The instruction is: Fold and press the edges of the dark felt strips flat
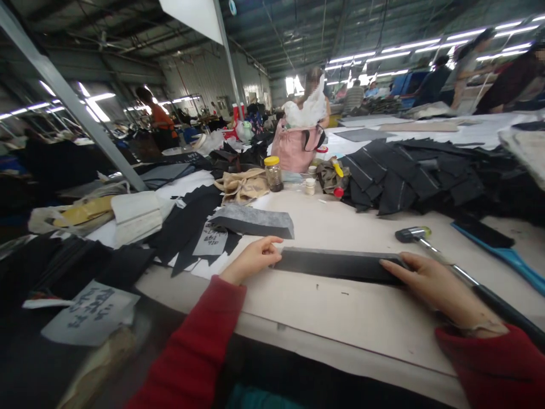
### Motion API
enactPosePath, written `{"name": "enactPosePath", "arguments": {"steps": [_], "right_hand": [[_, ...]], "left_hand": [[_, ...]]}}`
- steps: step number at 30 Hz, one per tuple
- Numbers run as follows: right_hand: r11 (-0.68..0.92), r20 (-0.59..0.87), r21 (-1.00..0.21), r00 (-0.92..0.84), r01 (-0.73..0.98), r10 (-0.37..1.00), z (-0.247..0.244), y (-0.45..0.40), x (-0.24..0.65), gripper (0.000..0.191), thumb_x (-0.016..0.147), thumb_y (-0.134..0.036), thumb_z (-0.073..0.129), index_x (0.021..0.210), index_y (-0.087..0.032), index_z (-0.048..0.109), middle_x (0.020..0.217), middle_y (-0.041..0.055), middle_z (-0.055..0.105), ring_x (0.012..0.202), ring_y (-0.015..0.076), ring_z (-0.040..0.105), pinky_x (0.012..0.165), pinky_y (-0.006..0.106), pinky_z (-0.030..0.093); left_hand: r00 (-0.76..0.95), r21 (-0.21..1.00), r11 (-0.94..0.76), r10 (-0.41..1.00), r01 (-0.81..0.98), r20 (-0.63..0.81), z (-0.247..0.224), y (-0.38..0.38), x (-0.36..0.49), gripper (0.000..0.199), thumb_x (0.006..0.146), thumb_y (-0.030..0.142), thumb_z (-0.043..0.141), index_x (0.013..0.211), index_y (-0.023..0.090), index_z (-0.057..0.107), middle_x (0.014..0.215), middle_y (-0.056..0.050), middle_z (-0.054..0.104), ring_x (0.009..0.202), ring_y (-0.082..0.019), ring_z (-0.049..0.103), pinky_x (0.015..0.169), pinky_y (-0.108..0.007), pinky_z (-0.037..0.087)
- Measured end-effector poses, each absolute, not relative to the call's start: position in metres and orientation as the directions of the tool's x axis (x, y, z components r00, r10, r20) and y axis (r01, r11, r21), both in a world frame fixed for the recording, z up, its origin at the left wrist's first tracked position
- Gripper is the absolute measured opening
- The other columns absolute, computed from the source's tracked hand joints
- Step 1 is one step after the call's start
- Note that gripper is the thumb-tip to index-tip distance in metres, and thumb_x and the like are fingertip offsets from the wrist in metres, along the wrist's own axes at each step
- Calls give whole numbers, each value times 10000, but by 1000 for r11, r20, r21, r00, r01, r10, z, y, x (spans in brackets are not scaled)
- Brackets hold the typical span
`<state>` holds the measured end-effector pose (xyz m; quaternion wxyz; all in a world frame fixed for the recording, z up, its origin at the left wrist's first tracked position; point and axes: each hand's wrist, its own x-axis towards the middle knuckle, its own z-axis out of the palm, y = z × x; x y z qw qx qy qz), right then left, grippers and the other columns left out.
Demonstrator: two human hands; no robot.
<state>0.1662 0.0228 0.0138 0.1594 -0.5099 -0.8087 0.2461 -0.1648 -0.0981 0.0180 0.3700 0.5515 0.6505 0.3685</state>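
Note:
A long black strip (336,264) lies flat on the pale worktable (340,318) in front of me. My left hand (252,260) pinches its left end with thumb and fingers. My right hand (434,284) rests flat on the strip's right end, fingers pressing it down. Both arms wear red sleeves. A hammer (430,241) with a metal head and dark handle lies just beyond my right hand, its handle running under my right wrist.
A grey felt stack (252,221) sits behind the strip. Black fabric pieces (409,176) pile at the right, more black cloth (76,267) at the left. A jar (273,172), small bottles and a pink bag (296,149) stand behind. Other people work at far tables.

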Motion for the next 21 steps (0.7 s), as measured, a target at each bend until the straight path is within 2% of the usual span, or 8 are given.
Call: {"name": "enactPosePath", "arguments": {"steps": [7,12,21], "right_hand": [[378,-14,-483,-438,790,899,15,21,163,452,740,-622,433,649,-195,555,572,1,548,549,149,504,518,257,336],[422,28,-459,-461,782,887,12,22,163,442,750,-611,433,629,-198,535,565,-4,531,535,137,478,512,252,316],[486,69,-392,-501,782,862,15,20,161,380,800,-510,423,589,-196,464,589,-9,511,550,119,452,516,239,289]], "left_hand": [[-125,878,84,992,472,-28,13,-96,-164,422,688,255,580,1087,131,520,656,31,528,598,-97,493,563,-209,374],[-133,850,77,991,522,-8,12,-96,-165,427,691,245,573,1102,140,523,668,30,541,616,-104,503,576,-209,379],[-127,727,50,991,685,51,9,-98,-162,395,727,274,523,1113,194,536,713,19,557,660,-129,513,615,-224,383]]}}
